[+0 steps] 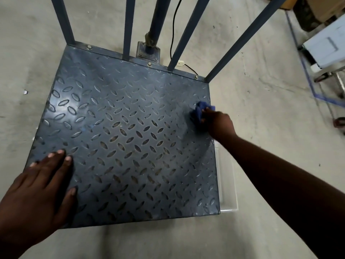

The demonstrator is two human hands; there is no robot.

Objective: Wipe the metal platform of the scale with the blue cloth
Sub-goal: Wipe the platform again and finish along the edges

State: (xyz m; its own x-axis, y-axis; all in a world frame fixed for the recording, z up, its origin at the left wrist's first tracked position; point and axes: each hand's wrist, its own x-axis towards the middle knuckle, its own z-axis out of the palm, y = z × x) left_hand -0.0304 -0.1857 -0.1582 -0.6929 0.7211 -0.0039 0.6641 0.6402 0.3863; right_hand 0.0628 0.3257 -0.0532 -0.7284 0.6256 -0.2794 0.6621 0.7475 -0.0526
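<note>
The scale's metal platform (123,131) is a blue-grey chequer plate lying flat on the concrete floor and filling the middle of the view. My right hand (219,124) grips a bunched blue cloth (199,112) and holds it against the plate near its right edge, towards the far corner. My left hand (43,186) rests flat on the plate's near left corner, fingers spread and straight.
Blue upright bars (128,28) and a round post (156,21) rise from the platform's far edge. A black cable (172,34) runs behind them. A wheeled cart (328,58) with boxes stands at the far right. A clear plastic sheet (226,184) pokes out beside the right edge.
</note>
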